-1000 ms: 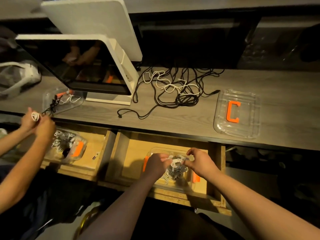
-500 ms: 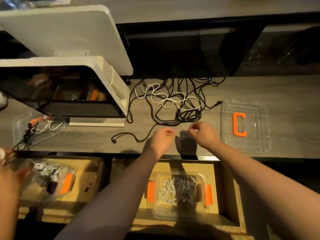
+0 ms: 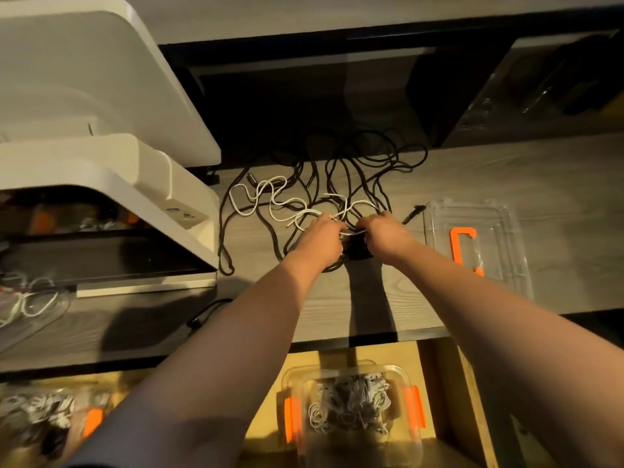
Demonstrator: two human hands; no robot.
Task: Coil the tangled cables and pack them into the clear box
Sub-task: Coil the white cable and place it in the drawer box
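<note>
Matt grey wood-grain desk (image 3: 506,177), glossy clear plastic box (image 3: 395,444) with orange clips, pale bare-wood drawer (image 3: 472,400)

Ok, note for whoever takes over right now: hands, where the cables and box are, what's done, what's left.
Left hand: closed on a white cable in the tangle.
Right hand: closed on black cables beside it.
Tangle: on the desk, black and white cables still knotted.
Box: in the open drawer below the desk edge, lid off, several coils already inside.
Lid: on the desk, right of the hands.
Left: free the white cable, coil it, box it, repeat for the black ones, then put the lid on.
</note>
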